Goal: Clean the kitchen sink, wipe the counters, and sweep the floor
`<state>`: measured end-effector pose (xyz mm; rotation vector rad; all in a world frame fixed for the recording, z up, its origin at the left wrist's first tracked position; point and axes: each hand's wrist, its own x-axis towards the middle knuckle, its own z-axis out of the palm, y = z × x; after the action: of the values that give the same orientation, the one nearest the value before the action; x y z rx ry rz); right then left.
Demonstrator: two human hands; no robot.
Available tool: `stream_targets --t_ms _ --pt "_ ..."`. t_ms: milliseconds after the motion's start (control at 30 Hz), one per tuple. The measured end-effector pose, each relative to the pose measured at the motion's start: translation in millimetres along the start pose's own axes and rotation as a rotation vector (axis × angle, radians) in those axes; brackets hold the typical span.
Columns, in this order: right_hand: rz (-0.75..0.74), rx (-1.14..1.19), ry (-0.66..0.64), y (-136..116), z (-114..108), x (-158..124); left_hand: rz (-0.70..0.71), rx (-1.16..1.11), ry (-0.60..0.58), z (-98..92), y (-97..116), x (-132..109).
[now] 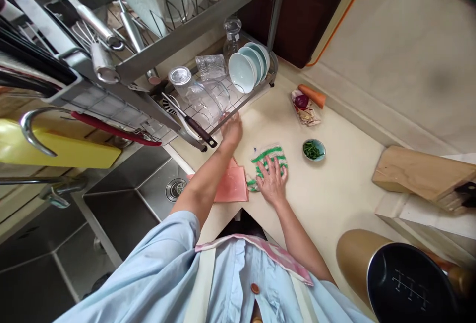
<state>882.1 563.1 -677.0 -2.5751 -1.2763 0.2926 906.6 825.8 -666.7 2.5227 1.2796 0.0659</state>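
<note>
My left hand (232,129) reaches to the front rail of the metal dish rack (250,105). Its fingers bend around the rail beside the clear glassware (210,97), and the fingertips are partly hidden. Spread flat, my right hand (273,180) presses on a green-and-white striped cloth (270,153) lying on the counter. Under my left forearm is a folded pink cloth (234,185), close to the sink edge.
Pale blue bowls (243,73) stand in the rack, with a dark-handled utensil (199,130) over its edge. Further right are a carrot (311,95), a packed tray of vegetables (307,112), a small bowl of chopped greens (313,150), a knife block (420,172) and a sink (148,184) at left.
</note>
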Motion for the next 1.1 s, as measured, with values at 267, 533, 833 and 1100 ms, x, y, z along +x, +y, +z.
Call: stream_targets --t_ms 267,533,833,1100 --pt "0.067 -0.008 -0.055 9.7 -5.9 64.8 0.184 0.05 -0.05 -14.7 -4.0 -25.7" --pt "0.091 0.029 -0.119 8.0 -18.3 109.5 0.593 -0.189 -0.141 -36.8 -3.8 -116.9" --pt "0.325 -0.028 -0.121 22.3 -21.7 -105.7 0.222 -0.852 -0.695 24.9 89.1 -99.1" --pt "0.784 -0.133 0.234 109.8 -2.0 -102.3 0.034 -1.011 -0.892 59.7 178.8 -79.4"
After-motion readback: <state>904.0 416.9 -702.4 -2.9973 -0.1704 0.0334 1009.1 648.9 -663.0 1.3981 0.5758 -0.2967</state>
